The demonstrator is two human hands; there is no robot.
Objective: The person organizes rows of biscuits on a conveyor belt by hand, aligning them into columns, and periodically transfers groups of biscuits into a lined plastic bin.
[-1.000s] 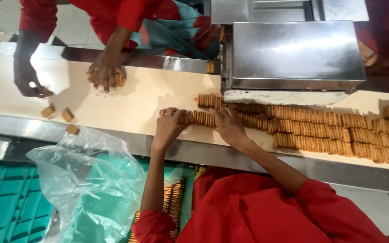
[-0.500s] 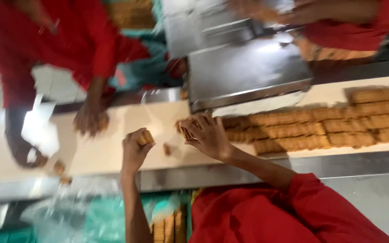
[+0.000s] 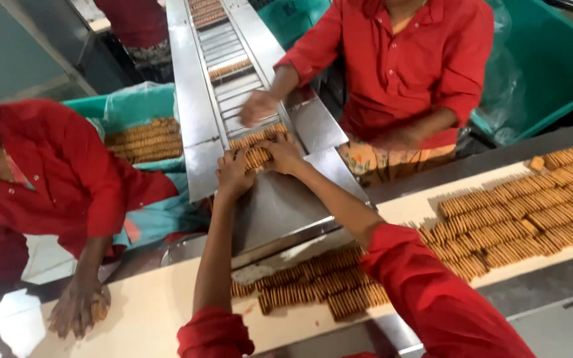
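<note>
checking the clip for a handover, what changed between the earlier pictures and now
Both hands left the cream belt, where they had gathered a short stack of biscuits, and reached up to the steel chute. Now the left hand and right hand press that biscuit stack between them there. Unchanged: biscuit rows on the belt, red-shirted co-workers beside it.

The single head camera is looking down and forward from close above the person's arms, facing across the conveyor belt (image 3: 167, 311) toward the steel chute (image 3: 280, 205) and the co-workers beyond.
</note>
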